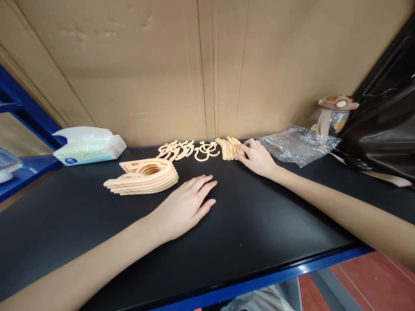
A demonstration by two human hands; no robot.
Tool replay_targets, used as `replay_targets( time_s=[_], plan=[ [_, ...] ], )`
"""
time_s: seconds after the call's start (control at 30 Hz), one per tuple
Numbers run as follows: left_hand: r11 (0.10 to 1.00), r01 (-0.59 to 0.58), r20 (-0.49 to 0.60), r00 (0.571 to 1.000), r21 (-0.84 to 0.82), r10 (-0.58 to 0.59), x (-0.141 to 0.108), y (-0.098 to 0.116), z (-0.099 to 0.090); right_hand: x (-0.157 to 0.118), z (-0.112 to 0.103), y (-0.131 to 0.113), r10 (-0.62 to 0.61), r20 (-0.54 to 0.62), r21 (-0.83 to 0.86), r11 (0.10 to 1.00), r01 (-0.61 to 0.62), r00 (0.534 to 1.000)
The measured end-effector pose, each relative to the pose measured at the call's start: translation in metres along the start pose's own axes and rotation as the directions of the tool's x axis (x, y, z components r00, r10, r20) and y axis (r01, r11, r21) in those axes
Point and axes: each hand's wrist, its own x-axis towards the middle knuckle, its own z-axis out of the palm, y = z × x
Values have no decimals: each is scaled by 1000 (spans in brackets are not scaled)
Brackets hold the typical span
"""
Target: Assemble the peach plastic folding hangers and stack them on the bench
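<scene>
My left hand [189, 201] lies palm down on the black tabletop, fingers stretched out and holding nothing. Just left of it sits a neat stack of peach plastic hanger parts [145, 177]. My right hand [256, 156] reaches to the back of the table, its thumb and fingers on the right end of a row of curved plastic hanger pieces [228, 149]. Its fingertips close about the end piece, partly hiding it. Left of that row are several loose plastic hooks [206, 150] and a group of overlapping hook-shaped pieces [176, 150].
A tissue pack [89, 147] stands at the back left by a blue metal frame [27, 112]. Crumpled clear plastic [298, 144], a drinking bottle [333, 116] and a black bag [379, 138] occupy the right. Cardboard [145, 73] rises behind the black tabletop [246, 224].
</scene>
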Motion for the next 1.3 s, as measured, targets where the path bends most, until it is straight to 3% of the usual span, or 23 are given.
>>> replay_targets(
  time_s=[0.1, 0.63, 1.03, 1.3],
  plan=[
    [1000, -3, 1, 1000, 9, 3, 0, 0, -1, 0, 2, 0, -55, 10, -29, 998, 55, 998],
    [1000, -2, -4, 1000, 6, 2, -1, -1, 0, 0, 8, 5, 7, 18, 20, 1000, -7, 1000],
    [1000, -8, 12, 1000, 18, 8, 0, 0, 0, 0, 5, 3, -60, 75, 39, 998, 57, 995],
    [1000, 4, 17, 1000, 17, -4, 1, -1, 0, 0, 7, 2, -7, 73, -31, 999, 9, 997]
  ],
)
